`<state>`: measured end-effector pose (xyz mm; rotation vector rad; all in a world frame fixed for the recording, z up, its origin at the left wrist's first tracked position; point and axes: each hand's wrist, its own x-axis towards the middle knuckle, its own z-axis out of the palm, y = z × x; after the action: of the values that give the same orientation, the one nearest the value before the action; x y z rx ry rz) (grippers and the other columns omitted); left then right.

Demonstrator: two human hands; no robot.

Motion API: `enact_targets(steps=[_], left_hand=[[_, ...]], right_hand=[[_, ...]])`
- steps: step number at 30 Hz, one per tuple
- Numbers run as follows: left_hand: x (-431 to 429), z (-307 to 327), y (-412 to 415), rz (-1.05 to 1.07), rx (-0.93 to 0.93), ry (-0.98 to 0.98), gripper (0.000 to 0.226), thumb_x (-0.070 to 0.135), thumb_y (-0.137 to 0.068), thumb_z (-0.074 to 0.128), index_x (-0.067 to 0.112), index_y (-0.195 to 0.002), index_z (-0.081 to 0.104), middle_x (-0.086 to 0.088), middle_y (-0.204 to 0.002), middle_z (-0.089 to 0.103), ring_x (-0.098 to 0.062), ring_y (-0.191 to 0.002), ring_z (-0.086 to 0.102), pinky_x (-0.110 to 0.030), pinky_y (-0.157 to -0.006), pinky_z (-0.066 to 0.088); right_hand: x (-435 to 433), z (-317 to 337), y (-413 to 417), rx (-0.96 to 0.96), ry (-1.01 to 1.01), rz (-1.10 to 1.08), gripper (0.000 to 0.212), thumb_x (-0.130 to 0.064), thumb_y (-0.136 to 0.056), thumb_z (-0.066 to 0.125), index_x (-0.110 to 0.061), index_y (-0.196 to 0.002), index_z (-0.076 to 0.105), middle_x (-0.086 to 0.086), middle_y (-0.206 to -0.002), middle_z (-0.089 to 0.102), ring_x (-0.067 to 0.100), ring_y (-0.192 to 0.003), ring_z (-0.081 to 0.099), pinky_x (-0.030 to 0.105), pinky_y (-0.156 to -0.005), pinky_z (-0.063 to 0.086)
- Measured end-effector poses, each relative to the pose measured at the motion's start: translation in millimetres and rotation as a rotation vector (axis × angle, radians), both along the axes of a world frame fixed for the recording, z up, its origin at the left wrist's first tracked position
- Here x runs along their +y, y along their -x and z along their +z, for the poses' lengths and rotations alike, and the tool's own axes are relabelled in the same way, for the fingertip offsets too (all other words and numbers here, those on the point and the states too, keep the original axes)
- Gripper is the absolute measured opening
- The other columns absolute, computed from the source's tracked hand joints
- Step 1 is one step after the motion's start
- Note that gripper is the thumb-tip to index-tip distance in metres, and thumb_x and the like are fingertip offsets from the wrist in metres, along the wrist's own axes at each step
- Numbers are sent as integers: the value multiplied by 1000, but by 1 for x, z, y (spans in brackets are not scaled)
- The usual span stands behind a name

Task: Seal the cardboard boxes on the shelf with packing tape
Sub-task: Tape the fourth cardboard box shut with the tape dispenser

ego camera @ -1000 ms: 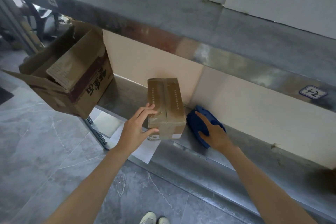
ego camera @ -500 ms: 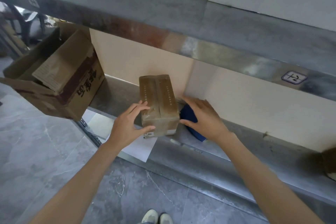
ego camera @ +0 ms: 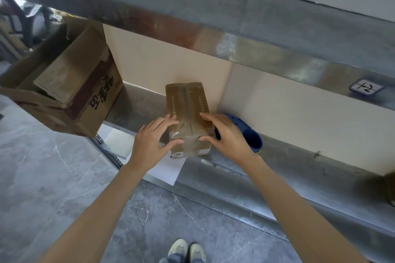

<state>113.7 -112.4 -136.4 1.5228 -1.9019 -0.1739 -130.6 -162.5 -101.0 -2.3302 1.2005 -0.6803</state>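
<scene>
The small box [ego camera: 188, 100] stands on the lower metal shelf [ego camera: 277, 177], close to its front edge, and its far end is near the beige back panel. Its top flaps are closed, and glossy tape [ego camera: 181, 133] lies over the near part of the top and goes down the front face.

Both hands hold the near end of this box. The left hand [ego camera: 149, 145] has its fingers on the top at the left corner and its thumb on the front face, so it grips the box over the edge. The right hand [ego camera: 228, 136] does the same at the right corner: fingers on the top, thumb on the front face.

A blue tape dispenser [ego camera: 252, 141] lies on the shelf just beside the box on the right, partly hidden behind the right hand. A white paper [ego camera: 166, 168] lies under the front of the box and hangs over the shelf edge.

At the left, a bigger box [ego camera: 85, 83] with black print stands open at the end of the shelf. The upper shelf carries a small label [ego camera: 366, 88] on its front edge. Below, the toes of two shoes [ego camera: 186, 251] show on the grey floor [ego camera: 42, 177].
</scene>
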Motion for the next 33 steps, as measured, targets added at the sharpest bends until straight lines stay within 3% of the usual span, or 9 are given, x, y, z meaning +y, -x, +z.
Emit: enact_targets(steps=[4, 9, 16, 19, 22, 26, 28, 33], left_hand=[[1, 1, 9, 60, 3, 18, 62, 70, -76, 63, 24, -118, 63, 6, -124, 64, -15, -120, 58, -37, -90, 43], [2, 1, 20, 124, 32, 65, 58, 65, -77, 64, 21, -114, 65, 4, -119, 66, -17, -114, 60, -35, -83, 48], [3, 2, 21, 140, 61, 44, 58, 67, -75, 65, 25, -115, 63, 7, -120, 65, -13, -119, 58, -37, -86, 45], [3, 4, 20, 128, 54, 8, 59, 68, -76, 64, 24, -116, 64, 7, -120, 65, -14, -119, 59, -37, -89, 44], [2, 9, 6, 53, 41, -68, 60, 68, -77, 68, 27, -120, 63, 7, -127, 63, -16, -121, 58, -42, -97, 39], [0, 15, -9, -34, 23, -160, 62, 60, -76, 71, 28, -128, 60, 10, -137, 58, -14, -128, 54, -48, -106, 37], [-1, 17, -9, -40, 26, -170, 62, 59, -75, 71, 27, -128, 60, 10, -138, 57, -15, -129, 53, -49, -106, 37], [3, 17, -1, 21, 69, -148, 53, 61, -81, 69, 31, -124, 61, 12, -133, 60, -11, -124, 54, -42, -102, 35]], right_hand=[[2, 3, -5, 7, -5, -10, 82, -55, -76, 74, -20, -145, 45, -1, -136, 56, 15, -127, 47, 30, -101, 44], [5, -2, -14, -28, 85, -65, 69, -43, -78, 79, -12, -134, 56, 5, -129, 61, 22, -120, 53, 37, -92, 51], [2, 0, -13, -25, 66, -73, 71, -53, -78, 75, -21, -138, 52, -4, -126, 60, 12, -119, 47, 25, -87, 46], [3, -2, -16, -28, 60, -87, 68, -52, -79, 74, -20, -136, 54, -4, -128, 59, 12, -120, 46, 25, -88, 47], [-4, 1, -4, -23, -10, -17, 71, -54, -79, 73, -27, -140, 48, -10, -129, 57, 2, -119, 43, 14, -94, 39], [-19, 5, 10, 53, -76, 114, 66, -43, -83, 75, -30, -141, 46, -12, -134, 55, -1, -121, 41, 22, -105, 36], [-21, 3, 11, 55, -79, 126, 64, -40, -83, 75, -30, -140, 47, -12, -136, 53, -5, -121, 38, 17, -104, 32], [-14, 6, 11, 15, -98, 86, 61, -57, -86, 64, -39, -141, 42, -18, -131, 54, -6, -121, 41, 10, -99, 31]])
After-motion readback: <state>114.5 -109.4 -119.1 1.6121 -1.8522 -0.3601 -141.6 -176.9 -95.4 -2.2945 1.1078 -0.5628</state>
